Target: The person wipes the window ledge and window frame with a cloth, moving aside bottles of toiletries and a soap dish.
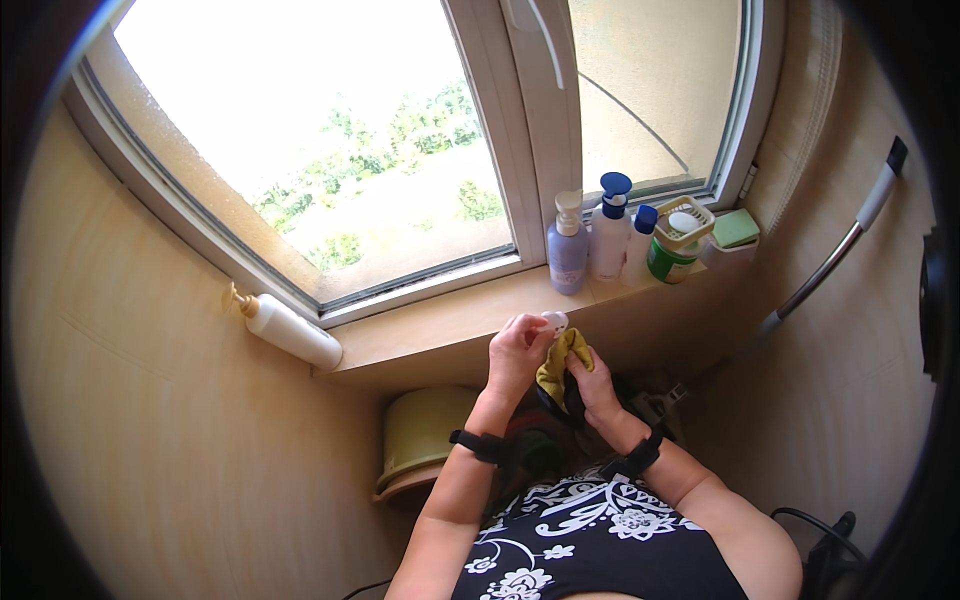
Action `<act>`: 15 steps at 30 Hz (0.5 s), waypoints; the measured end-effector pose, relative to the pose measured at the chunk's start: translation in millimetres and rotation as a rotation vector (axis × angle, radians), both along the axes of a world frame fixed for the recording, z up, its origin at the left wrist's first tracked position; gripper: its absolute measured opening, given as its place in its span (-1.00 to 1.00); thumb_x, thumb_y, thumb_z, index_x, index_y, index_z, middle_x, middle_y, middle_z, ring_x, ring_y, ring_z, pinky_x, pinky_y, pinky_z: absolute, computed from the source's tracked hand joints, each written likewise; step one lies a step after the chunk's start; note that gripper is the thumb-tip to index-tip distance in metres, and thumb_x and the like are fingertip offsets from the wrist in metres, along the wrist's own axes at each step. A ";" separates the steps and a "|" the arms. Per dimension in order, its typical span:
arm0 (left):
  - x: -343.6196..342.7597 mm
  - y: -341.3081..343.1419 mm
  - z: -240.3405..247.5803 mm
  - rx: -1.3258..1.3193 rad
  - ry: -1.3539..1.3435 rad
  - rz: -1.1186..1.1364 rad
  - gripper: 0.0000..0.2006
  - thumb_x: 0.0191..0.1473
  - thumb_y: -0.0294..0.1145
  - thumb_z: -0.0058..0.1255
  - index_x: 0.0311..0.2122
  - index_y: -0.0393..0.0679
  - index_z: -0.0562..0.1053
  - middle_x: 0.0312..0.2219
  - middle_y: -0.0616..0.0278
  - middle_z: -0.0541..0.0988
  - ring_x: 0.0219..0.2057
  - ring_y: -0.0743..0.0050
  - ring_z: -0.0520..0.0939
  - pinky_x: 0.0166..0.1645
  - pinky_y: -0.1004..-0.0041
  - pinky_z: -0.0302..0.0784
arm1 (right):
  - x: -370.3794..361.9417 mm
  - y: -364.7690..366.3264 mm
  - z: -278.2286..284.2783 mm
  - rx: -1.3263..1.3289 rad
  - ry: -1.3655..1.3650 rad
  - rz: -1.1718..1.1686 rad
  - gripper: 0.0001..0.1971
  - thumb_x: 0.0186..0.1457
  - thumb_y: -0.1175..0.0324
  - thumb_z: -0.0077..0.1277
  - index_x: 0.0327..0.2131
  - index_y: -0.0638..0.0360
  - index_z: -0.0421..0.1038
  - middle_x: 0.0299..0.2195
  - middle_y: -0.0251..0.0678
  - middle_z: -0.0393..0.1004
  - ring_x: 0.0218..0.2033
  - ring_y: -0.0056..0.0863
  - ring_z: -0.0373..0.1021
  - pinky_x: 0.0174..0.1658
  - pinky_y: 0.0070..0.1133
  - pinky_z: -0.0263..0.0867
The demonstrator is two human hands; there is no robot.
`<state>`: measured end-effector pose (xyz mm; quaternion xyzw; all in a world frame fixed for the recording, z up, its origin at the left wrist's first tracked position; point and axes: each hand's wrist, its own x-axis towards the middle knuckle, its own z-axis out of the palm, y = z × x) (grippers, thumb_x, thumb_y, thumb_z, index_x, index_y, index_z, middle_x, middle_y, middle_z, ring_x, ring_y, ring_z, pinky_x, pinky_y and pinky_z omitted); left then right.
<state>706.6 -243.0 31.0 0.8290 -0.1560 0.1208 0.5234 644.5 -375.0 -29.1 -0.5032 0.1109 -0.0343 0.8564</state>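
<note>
In front of the window sill (440,335), my left hand (517,352) is closed, with its fingertips pinching a small white rounded piece (555,321) whose kind I cannot make out. My right hand (597,388) grips a crumpled yellow cloth (563,362), thumb on top. The cloth's upper end reaches up close to the white piece; I cannot tell whether they touch. Something dark lies just below the cloth, mostly hidden by my hands.
On the sill stand a lavender pump bottle (567,255), a white blue-topped pump bottle (608,240), a green tub (672,261), a soap dish (692,212) and a green sponge (737,228). A white pump bottle (290,328) is at left. Stacked basins (425,430) sit below; a hose (835,255) hangs right.
</note>
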 end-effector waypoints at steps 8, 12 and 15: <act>47.5 -75.8 -22.7 0.196 -0.061 -0.078 -0.84 0.02 -0.41 0.11 -0.25 -0.14 0.48 -0.36 0.05 0.53 -0.38 -0.01 0.61 -0.28 0.16 0.53 | -31.3 -37.3 -17.9 0.160 0.135 -0.123 -0.69 0.27 0.29 -0.02 0.00 0.26 0.38 -0.15 -0.38 0.48 -0.15 -0.61 0.39 -0.03 -0.61 0.29; 54.1 -91.2 -38.8 0.166 -0.041 -0.036 -0.82 0.05 -0.41 0.05 -0.20 -0.10 0.48 -0.33 0.01 0.55 -0.35 -0.10 0.60 -0.26 0.10 0.53 | -39.3 -53.7 -25.6 0.108 0.120 -0.183 -0.69 0.27 0.29 -0.02 0.00 0.27 0.39 -0.16 -0.38 0.49 -0.15 -0.60 0.39 -0.02 -0.62 0.28; 54.0 -98.0 -44.7 0.163 -0.213 0.050 -0.73 -0.01 -0.45 0.12 -0.15 -0.17 0.46 -0.44 0.06 0.53 -0.46 0.12 0.60 -0.33 0.25 0.54 | -40.8 -61.7 -27.6 0.113 0.131 -0.211 -0.69 0.27 0.29 -0.02 -0.01 0.27 0.39 -0.16 -0.38 0.50 -0.15 -0.59 0.40 -0.02 -0.62 0.27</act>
